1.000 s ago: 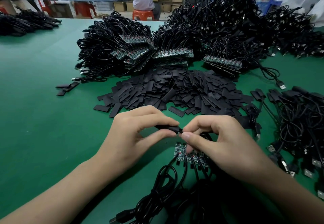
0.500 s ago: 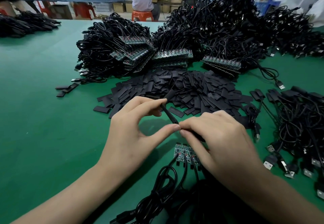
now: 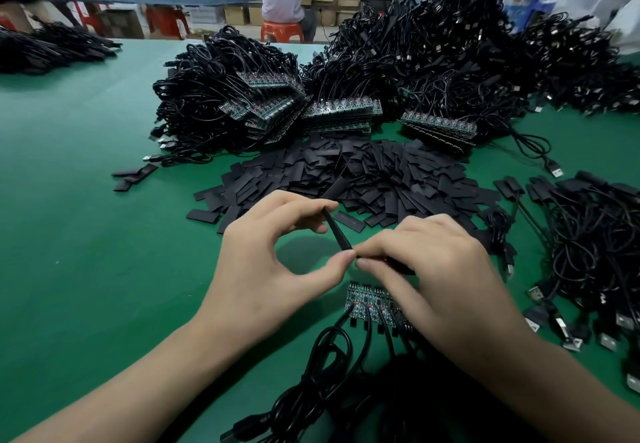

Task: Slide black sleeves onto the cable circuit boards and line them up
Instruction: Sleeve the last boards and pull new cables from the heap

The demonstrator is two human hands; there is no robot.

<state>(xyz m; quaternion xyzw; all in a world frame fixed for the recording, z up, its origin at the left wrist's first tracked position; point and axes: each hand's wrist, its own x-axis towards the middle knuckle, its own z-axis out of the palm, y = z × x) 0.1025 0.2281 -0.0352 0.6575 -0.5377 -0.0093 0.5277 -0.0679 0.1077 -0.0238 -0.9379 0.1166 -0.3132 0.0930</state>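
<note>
Here the black sleeve (image 3: 336,232) stands tilted above the worktop (image 3: 86,234), toward its near edge. The left hand (image 3: 277,269) pinches it endwise between index finger and thumb. Its lower mouth meets the right hand (image 3: 440,279), whose curled fingers pinch a dark part (image 3: 398,265), mostly hidden and likely a cable's board. Squeezing the sleeve's edges should open the mouth so the board feeds in straight. A row of circuit boards (image 3: 369,302) lies just beneath.
</note>
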